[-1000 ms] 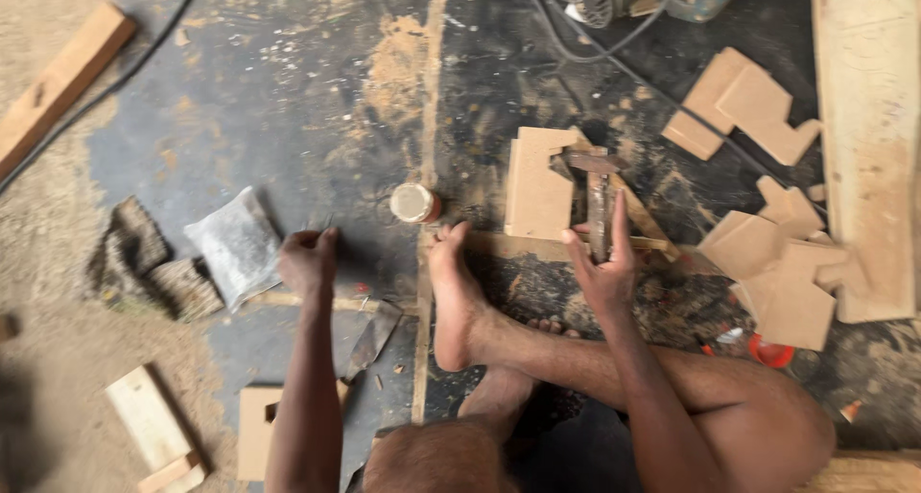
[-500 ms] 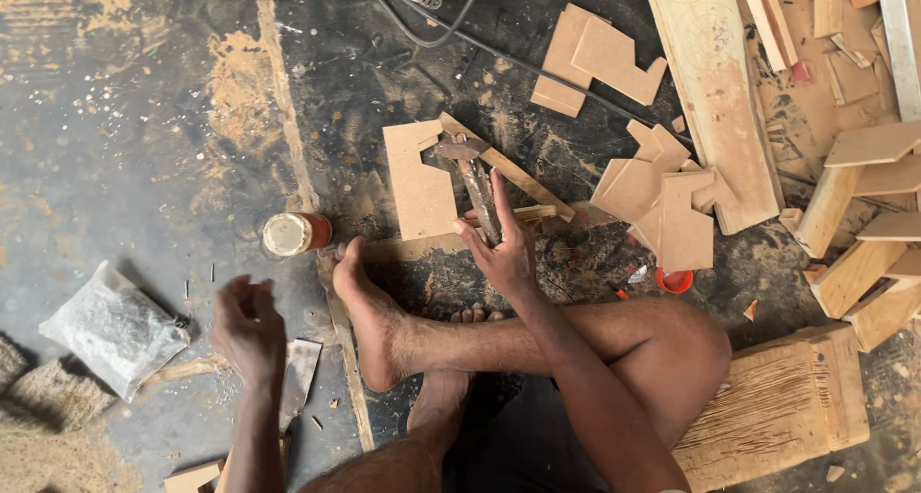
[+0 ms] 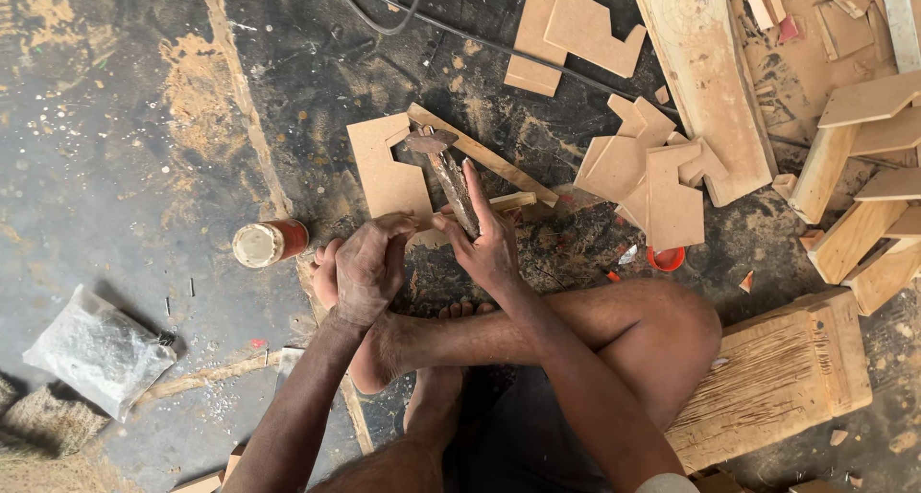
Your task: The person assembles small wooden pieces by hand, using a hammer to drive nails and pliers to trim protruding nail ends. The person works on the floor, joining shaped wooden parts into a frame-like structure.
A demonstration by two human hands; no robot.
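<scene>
Sawdust-strewn floor is being worked on; the left hand (loosely curled, holding nothing visible) has been brought beside the right hand, clamped on 1 hammer.

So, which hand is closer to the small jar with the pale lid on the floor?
The left hand. It sits just right of the jar in the picture, a short gap away. The right hand is farther off, gripping the hammer.
</scene>
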